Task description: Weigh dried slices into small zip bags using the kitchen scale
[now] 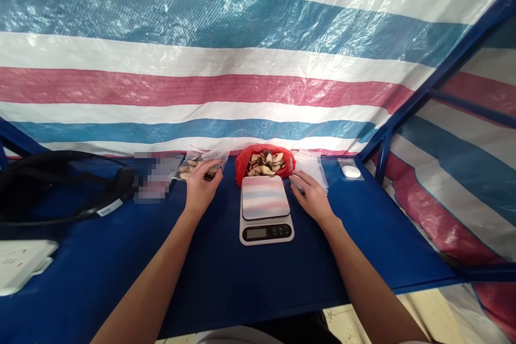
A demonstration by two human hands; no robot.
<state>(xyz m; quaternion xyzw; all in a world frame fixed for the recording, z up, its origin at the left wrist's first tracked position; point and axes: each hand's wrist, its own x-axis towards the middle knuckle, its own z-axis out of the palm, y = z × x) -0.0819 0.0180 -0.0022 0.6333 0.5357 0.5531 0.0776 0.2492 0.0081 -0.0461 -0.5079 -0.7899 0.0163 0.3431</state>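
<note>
Our two forearms (161, 263) stretch over the blue table (250, 290). Our left hand (202, 185), fingers half curled, lies on a clear bag (184, 170) of slices (whether it grips, we cannot tell). Our right hand (312, 196), fingers slightly bent, overlaps flat clear bags (316, 164); its hold is unclear. Between them, a red bag (241, 164) of pale slices (264, 163) sits behind our scale (266, 199).

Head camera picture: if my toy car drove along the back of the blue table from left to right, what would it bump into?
Black strap, blurred-out thing, clear bag of dried slices, red bag of slices, flat clear bags, white thing in a small clear bag.
</note>
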